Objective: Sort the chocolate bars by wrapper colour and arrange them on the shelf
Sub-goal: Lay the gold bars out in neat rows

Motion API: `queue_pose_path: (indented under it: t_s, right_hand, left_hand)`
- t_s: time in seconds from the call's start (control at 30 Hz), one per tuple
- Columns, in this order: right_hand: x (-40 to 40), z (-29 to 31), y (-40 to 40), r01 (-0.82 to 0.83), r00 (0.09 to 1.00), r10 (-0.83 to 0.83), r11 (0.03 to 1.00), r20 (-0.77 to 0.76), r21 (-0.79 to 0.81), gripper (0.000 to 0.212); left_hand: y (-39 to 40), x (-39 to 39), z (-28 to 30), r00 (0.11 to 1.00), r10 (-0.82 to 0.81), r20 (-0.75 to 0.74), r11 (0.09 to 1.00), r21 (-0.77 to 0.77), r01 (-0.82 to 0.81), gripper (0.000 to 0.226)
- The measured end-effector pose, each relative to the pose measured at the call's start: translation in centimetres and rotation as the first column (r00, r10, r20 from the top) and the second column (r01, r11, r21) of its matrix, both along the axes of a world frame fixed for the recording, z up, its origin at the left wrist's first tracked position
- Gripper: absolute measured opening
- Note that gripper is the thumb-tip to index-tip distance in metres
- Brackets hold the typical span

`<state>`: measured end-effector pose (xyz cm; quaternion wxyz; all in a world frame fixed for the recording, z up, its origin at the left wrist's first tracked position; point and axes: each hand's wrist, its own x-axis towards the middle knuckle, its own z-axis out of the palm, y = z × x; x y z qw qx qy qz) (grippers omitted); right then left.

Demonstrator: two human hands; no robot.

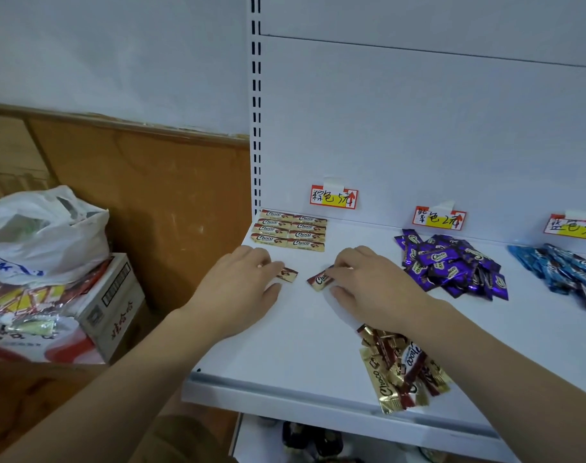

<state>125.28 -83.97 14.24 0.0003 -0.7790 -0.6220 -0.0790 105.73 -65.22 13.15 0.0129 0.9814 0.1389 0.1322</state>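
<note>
Head view looks down on a white metal shelf where the sorting is well underway. At the far left corner sits a tidy block of gold-and-brown wrapped chocolate bars, two columns laid flat and touching, right under a red-bordered handwritten label, so that's clearly the brown spot.

The left hand is palm down on the shelf with its fingertips on a small gold-and-brown bar; looks like it's pinching or pinning one end, though most of the bar is hidden under the fingers. The right hand pinches a second gold-and-brown bar between thumb and fingers, tilted with its near end toward the left. Both bars sit just near of the neat block, probably about to be lined up as the next row.

Near the shelf's front edge, partly under the right forearm, a loose pile of gold-and-brown bars still waits. Further right, a heap of purple wrapped bars and a heap of blue wrapped bars lie jumbled under their own labels, grouped but not yet neat.

Off to the left, a white plastic bag rests on a cardboard box.
</note>
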Motion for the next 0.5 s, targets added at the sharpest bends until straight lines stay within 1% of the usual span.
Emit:
queue_pose_path:
  t_s: [0.1, 0.17, 0.23, 0.4, 0.5]
  right_hand:
    - [-0.6, 0.2, -0.2, 0.007, 1.000, -0.008, 1.000, -0.011, -0.022, 0.062]
    - [-1.2, 0.5, -0.1, 0.016, 1.000, -0.014, 0.998, 0.022, -0.065, 0.068]
    - [-1.9, 0.7, 0.6, 0.060, 0.997, -0.055, 0.994, 0.058, -0.090, 0.076]
    - [-3.7, -0.3, 4.0, 0.191, 0.980, -0.189, 0.981, 0.057, -0.034, 0.086]
    - [-4.4, -1.3, 5.5, 0.251, 0.964, -0.251, 0.968, 0.084, 0.014, 0.084]
  left_hand:
    - [-0.1, -0.6, -0.4, 0.999, -0.034, 0.018, 0.998, -0.061, 0.035, 0.039]
    - [0.0, -0.6, -0.7, 1.000, -0.019, -0.013, 0.999, -0.048, 0.019, 0.040]
    - [0.2, -0.2, -0.8, 0.998, 0.037, -0.044, 0.999, -0.014, -0.038, 0.045]
    - [0.8, 1.0, -1.1, 0.990, 0.128, -0.060, 0.992, -0.008, -0.129, 0.052]
    - [1.2, 1.6, -1.4, 0.989, 0.143, -0.041, 0.989, -0.021, -0.144, 0.052]
